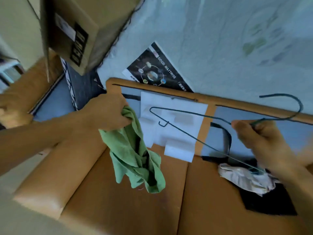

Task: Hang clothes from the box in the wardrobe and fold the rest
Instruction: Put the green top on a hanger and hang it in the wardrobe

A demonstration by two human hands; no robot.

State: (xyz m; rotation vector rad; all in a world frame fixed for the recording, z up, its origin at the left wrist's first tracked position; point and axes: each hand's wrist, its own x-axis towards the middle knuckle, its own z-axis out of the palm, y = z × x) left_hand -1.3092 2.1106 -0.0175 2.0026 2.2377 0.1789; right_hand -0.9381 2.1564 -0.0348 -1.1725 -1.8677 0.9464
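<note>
My left hand (110, 111) grips a crumpled green garment (135, 153) by its top, and the cloth hangs down over the open cardboard box (118, 200). My right hand (259, 134) holds a thin dark wire hanger (191, 133) near its neck, with the hook curving up to the right and the triangle pointing left. The hanger and the green garment are apart. Inside the box, at the right, lie a pale crumpled cloth (243, 177) and a black garment (269, 202).
A pale blue mattress (220, 39) with a printed label (155, 70) lies behind the box. A second cardboard box (74, 31) stands at the upper left. White paper sheets (174, 131) and a black strap (225, 138) lie against the box's far wall.
</note>
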